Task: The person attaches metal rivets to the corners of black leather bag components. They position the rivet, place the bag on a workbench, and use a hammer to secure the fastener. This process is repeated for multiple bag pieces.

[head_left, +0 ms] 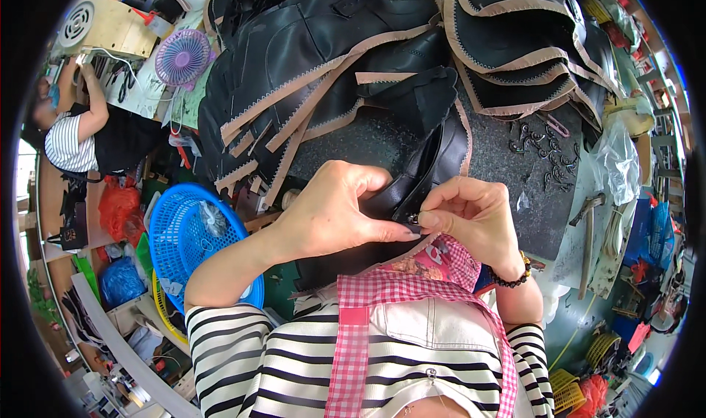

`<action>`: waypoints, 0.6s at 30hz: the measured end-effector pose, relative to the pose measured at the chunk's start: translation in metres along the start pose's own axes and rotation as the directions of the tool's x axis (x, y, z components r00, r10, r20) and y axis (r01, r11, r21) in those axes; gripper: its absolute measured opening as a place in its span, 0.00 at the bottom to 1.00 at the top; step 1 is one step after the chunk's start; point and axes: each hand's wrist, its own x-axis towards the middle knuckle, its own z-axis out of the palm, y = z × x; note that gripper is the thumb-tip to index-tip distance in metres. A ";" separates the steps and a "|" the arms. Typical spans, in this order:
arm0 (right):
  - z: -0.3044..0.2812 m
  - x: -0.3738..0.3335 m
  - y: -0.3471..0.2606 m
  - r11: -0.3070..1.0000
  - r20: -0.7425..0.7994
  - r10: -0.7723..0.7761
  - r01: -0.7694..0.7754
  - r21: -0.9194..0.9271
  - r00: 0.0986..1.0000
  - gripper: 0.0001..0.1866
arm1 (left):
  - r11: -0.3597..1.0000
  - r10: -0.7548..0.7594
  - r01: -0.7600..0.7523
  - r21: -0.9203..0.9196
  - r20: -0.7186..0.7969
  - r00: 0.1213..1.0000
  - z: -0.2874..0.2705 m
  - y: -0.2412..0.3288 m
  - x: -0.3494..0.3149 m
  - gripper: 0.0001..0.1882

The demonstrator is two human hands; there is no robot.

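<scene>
Black leather piece [434, 164] looked limp, light; left hand [331, 212] pinched its edge, right hand [471, 215] fingers closed on zipper pull [413, 219]; best gripped there.

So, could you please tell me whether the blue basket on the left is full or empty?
Nearly empty: the blue basket shows its bare mesh bottom, holding only a small clear bag.

the table [507, 135] has a dark speckled top. beyond the hands lie stacks of black leather pieces [309, 57] with tan edges, more [515, 43] up to the right. right of the right hand [471, 223] lie metal hooks [544, 153], a hammer [588, 234] and a clear bag [616, 160].
</scene>
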 end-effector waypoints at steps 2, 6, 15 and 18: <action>0.000 -0.001 -0.001 0.999 -0.020 -0.010 0.009 -0.052 1.000 0.07 | 0.995 -0.052 0.054 0.082 -0.020 0.998 0.001 0.006 0.000 0.17; -0.003 -0.001 -0.005 0.987 -0.030 0.041 -0.045 -0.154 0.999 0.11 | 0.992 0.129 -0.129 0.007 -0.118 0.985 0.017 -0.003 -0.001 0.19; -0.003 -0.012 0.010 0.981 -0.104 -0.040 0.020 -0.192 0.994 0.13 | 0.971 0.228 -0.210 0.114 -0.176 0.958 0.032 -0.013 -0.005 0.09; -0.002 -0.013 0.014 0.805 0.035 -0.304 0.277 -0.525 0.952 0.14 | 0.963 0.245 -0.221 0.155 -0.159 0.956 0.037 -0.014 -0.005 0.08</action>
